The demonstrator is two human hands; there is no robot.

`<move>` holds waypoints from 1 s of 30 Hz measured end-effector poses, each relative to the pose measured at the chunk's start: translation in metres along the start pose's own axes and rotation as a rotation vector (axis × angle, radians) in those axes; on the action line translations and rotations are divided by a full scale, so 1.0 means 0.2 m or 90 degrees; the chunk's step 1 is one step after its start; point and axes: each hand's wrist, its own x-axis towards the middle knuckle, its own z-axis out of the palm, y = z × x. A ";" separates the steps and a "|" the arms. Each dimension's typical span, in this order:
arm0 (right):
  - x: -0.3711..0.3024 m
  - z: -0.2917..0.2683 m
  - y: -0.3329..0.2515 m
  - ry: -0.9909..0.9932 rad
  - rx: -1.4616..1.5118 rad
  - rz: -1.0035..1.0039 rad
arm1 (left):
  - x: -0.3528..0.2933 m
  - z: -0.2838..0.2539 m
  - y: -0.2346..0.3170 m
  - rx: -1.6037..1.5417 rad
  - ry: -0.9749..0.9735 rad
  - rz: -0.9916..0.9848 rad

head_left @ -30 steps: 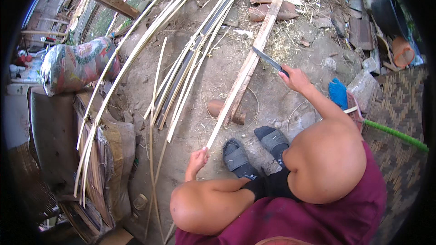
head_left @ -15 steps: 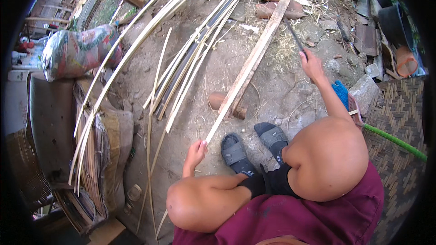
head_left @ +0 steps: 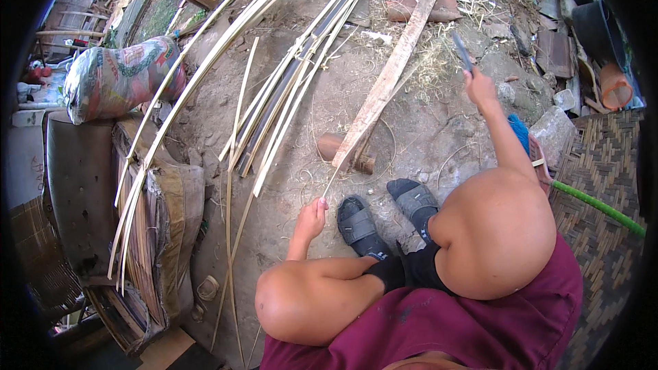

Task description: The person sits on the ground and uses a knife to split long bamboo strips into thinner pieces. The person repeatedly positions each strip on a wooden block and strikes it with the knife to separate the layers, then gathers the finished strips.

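Note:
My left hand point(head_left: 312, 220), in front of my left knee, is closed on the near end of a thin pale strip point(head_left: 332, 182), apparently bamboo. The strip slants up and away to the right along a long flat wooden board point(head_left: 387, 72). At the far right, my right hand point(head_left: 480, 88) is closed round the handle of a knife point(head_left: 462, 51). Its dark blade points up and away, clear of the board's right side. A short log point(head_left: 331, 147) lies under the board's near end, and a curved reddish-brown piece point(head_left: 439, 9) under its far end.
Several long split strips point(head_left: 281, 96) lie in a bundle left of the board; others arch over a stuffed sack point(head_left: 127, 75). Pale shavings point(head_left: 439, 68) litter the ground. A woven mat point(head_left: 603, 185) and a green-handled broom point(head_left: 596, 205) are at right.
The knife and my right hand have swung away to the right of the board. My left hand has shifted slightly right, and the strip has turned, showing its thin edge.

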 end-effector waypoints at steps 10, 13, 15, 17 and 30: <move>-0.82 0.06 -0.64 -0.352 0.036 -0.416 | 0.22 0.09 0.19 -0.008 -0.019 -0.004; -0.80 0.05 -0.58 -0.314 0.061 -0.364 | 0.25 0.13 0.26 -0.048 -0.016 0.003; -0.89 0.07 -0.58 -0.297 0.046 -0.435 | 0.28 0.15 0.28 -0.063 -0.028 -0.003; -0.84 0.03 -0.65 -0.363 -0.020 -0.478 | 0.17 0.12 0.19 -0.041 -0.016 -0.034; -0.01 -0.04 -0.17 -0.102 -0.017 -0.041 | -0.09 -0.06 -0.01 -0.171 -0.150 -0.235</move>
